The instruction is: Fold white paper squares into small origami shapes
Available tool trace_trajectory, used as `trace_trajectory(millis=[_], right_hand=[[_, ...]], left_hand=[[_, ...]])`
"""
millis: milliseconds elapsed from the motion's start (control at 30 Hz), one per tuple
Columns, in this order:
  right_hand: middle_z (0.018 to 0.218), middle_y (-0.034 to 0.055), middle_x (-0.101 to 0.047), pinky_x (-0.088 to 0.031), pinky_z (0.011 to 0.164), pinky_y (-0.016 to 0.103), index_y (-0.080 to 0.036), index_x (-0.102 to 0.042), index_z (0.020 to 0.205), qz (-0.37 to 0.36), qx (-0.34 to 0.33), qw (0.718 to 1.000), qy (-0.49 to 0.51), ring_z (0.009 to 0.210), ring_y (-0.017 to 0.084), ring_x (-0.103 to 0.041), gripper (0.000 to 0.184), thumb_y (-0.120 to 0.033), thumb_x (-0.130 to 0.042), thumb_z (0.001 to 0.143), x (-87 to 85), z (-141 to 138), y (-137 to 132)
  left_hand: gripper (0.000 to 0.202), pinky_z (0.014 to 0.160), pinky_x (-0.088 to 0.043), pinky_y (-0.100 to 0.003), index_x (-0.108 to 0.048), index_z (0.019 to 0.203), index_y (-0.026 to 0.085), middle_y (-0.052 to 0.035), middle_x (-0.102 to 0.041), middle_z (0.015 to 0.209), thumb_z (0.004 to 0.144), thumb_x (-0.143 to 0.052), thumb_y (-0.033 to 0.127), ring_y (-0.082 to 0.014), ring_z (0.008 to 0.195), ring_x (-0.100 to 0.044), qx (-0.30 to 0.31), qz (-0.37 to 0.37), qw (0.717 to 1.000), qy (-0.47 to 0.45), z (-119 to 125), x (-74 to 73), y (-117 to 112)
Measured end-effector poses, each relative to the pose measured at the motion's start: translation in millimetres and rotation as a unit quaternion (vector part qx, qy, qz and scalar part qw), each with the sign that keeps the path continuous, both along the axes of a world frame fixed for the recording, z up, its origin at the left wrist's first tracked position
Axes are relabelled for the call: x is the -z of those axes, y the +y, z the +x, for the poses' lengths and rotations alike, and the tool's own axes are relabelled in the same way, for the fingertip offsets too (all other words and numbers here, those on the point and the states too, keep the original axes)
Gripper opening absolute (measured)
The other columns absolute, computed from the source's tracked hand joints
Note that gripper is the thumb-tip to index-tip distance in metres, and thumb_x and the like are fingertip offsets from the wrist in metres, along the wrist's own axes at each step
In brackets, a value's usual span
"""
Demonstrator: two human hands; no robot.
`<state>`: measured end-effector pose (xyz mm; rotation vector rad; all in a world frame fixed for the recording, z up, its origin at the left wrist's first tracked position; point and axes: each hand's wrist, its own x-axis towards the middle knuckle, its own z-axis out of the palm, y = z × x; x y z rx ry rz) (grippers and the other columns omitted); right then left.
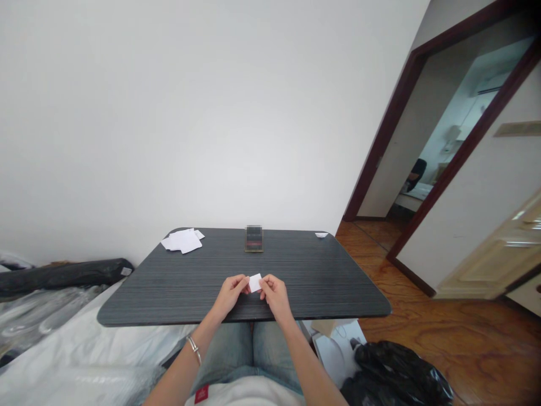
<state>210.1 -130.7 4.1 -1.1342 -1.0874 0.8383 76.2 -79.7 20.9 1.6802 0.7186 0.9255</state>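
Observation:
A small white piece of paper [255, 282] is held between my two hands, just above the near part of the dark table [169, 287]. My left hand [234, 289] pinches its left edge, and my right hand [273, 291] pinches the right edge. The paper tilts slightly; whether it is folded I cannot tell. At the table's back left lies a loose pile of white paper sheets [183, 241]. One small white paper piece, perhaps folded [321, 235], rests near the back right corner.
A phone-like dark rectangle [254, 239] is at the table's back middle, against the white wall [253, 113]. Left of the table lie a black roll [63, 276] and plastic-wrapped items. Black plastic bags [397, 372] sit on the floor at right, below a doorway [406, 141].

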Motion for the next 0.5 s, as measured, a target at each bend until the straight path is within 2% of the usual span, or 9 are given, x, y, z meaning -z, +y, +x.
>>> trace_trajectory(millis=[67,200,267,367,500], right_hand=[[0.049,-0.0015,-0.055,-0.027,0.033,0.016,-0.015,-0.052,0.062,0.001,0.017,0.999,0.027,0.035,0.007,-0.042,0.022,-0.034,-0.053,0.072,1.7,0.5,0.6],[0.048,-0.0004,-0.056,-0.033,0.034,0.017,-0.014,-0.053,0.066,0.016,0.041,0.996,0.08,0.04,0.009,-0.048,0.02,-0.033,-0.057,0.07,2.0,1.4,0.9],[0.049,-0.0004,-0.056,-0.034,0.035,0.017,-0.014,-0.053,0.067,0.022,0.046,0.994,0.098,0.041,0.009,-0.049,0.019,-0.032,-0.059,0.068,1.1,1.5,0.8],[0.052,-0.0009,-0.057,-0.035,0.036,0.017,-0.014,-0.053,0.072,0.033,0.055,0.991,0.121,0.041,0.008,-0.049,0.018,-0.03,-0.06,0.067,0.5,1.5,0.9],[0.052,-0.0022,-0.057,-0.035,0.036,0.016,-0.015,-0.052,0.076,0.034,0.051,0.99,0.129,0.041,0.008,-0.048,0.018,-0.028,-0.061,0.067,1.3,1.5,1.1]], left_hand=[[0.033,0.054,-0.038,-0.021,-0.054,0.056,0.013,-0.0001,-0.054,0.054,0.076,-0.046,0.037,-0.0104,0.052,-0.048,-0.011,-0.008,1.0,-0.011,-0.8,0.2,0.1],[0.02,0.056,-0.041,-0.021,-0.054,0.069,0.013,-0.0008,-0.058,0.065,0.072,-0.054,0.033,-0.0104,0.056,-0.052,-0.033,-0.035,0.997,-0.064,-2.1,-0.5,-1.0],[0.019,0.059,-0.042,-0.022,-0.054,0.081,0.014,-0.0007,-0.058,0.069,0.069,-0.058,0.029,-0.0112,0.061,-0.054,-0.024,-0.038,0.996,-0.082,-2.3,-1.4,-2.4],[0.028,0.064,-0.042,-0.023,-0.053,0.095,0.015,-0.0022,-0.059,0.075,0.069,-0.059,0.025,-0.0123,0.068,-0.055,0.007,-0.013,0.997,-0.07,-2.2,-2.7,-4.9],[0.025,0.066,-0.041,-0.024,-0.058,0.093,0.013,-0.0053,-0.061,0.081,0.07,-0.058,0.025,-0.0142,0.071,-0.055,0.034,0.018,0.999,-0.032,-2.1,-1.6,-5.7]])
